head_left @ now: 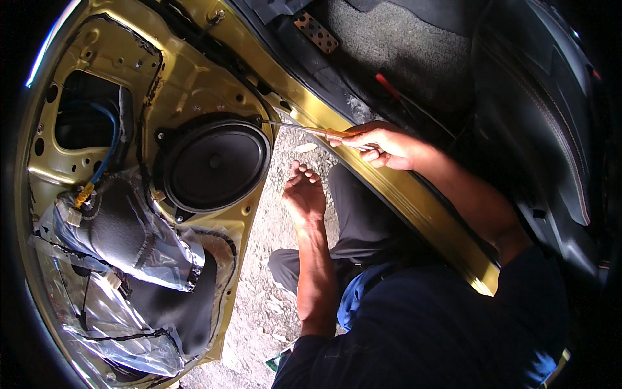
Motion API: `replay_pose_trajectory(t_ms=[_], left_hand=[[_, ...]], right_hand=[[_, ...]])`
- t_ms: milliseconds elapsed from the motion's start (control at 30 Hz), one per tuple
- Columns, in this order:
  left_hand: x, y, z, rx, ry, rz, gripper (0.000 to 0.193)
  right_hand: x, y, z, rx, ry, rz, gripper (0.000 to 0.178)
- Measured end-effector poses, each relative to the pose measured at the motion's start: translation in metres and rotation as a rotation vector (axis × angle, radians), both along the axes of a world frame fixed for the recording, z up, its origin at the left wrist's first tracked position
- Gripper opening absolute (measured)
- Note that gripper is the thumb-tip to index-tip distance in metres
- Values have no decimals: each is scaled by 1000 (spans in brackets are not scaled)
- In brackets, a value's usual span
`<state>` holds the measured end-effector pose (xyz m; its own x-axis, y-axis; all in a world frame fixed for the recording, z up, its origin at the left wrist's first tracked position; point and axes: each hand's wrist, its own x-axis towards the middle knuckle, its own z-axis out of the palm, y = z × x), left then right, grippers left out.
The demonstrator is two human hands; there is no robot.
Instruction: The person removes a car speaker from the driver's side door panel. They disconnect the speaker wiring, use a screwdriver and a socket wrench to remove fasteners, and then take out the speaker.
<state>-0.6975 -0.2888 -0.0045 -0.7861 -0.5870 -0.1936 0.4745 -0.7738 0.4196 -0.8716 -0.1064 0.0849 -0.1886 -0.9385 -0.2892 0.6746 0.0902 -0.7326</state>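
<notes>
My right hand is closed around the orange handle of a screwdriver. Its long metal shaft points left, and the tip meets a mounting tab at the upper right edge of a round black speaker. The speaker sits in a gold car door stripped of its inner panel. Lower down, close to the door's edge and right of the speaker, my left hand is raised with its fingers loosely curled and apart. Nothing shows in it, and it touches neither the speaker nor the door.
Clear plastic sheeting and grey padding hang on the lower door, beside a blue cable. The gold door sill runs diagonally under my right forearm. Beyond it are a red-handled tool and a black seat. Gravelly ground lies between.
</notes>
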Motion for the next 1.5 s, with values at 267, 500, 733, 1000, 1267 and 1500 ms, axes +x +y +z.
replay_pose_trajectory(t_ms=[267, 500, 733, 1000, 1267, 1500], left_hand=[[-7, 14, 39, -179, -95, -40, 28], [-65, 36, 64, -335, -94, -117, 39], [-67, 32, 71, -367, -45, -127, 31], [-65, 26, 69, -362, 26, -137, 26], [-71, 30, 73, -331, 67, -147, 27], [-66, 27, 79, -289, 7, -145, 24]], right_hand=[[-5, -8, 15, 36, 530, 93, 33], [13, -13, -2, -8, 1512, -328, 49], [10, -5, 7, 67, 889, -82, 42], [16, -1, -2, -139, 1080, -125, 45], [12, 15, 31, -30, -337, -98, 41], [15, 13, 11, -56, 1628, -233, 50]])
